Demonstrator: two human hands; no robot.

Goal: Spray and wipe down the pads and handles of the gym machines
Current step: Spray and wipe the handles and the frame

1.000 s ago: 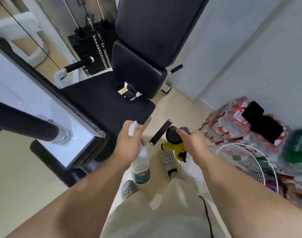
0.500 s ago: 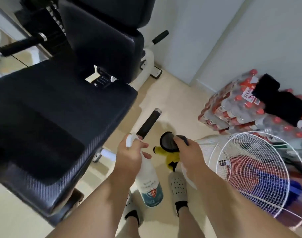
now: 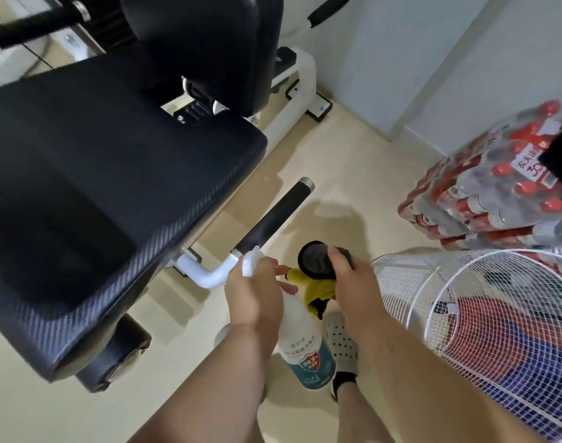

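While the left hand (image 3: 254,292) is gripping the spray bottle (image 3: 308,350) by its neck, its fingers (image 3: 281,270) are curling round the top. The white nozzle is poking out just beyond the knuckles, pointing toward the black handle (image 3: 275,219), which is jutting up and away from them on a white tube. The right hand (image 3: 353,282) is pinching a dark round wiper (image 3: 315,259) between thumb and curled fingers, with a yellow cloth (image 3: 311,287) hanging beneath it, just beside the left fingers. The step in hand is looking like spraying this handle before wiping it. Doing that well is calling for a short burst from close by, aimed along the grip rather than past it at the floor (image 3: 353,161). After that comes closing the wiper right round the grip and drawing it from the white bend out to the metal cap, twisting to reach the underside. The seat pad (image 3: 113,187) is lying left of the left fingers, and the wire fan guard (image 3: 484,330) and packs of bottled water (image 3: 497,199) are sitting right of the right ones.
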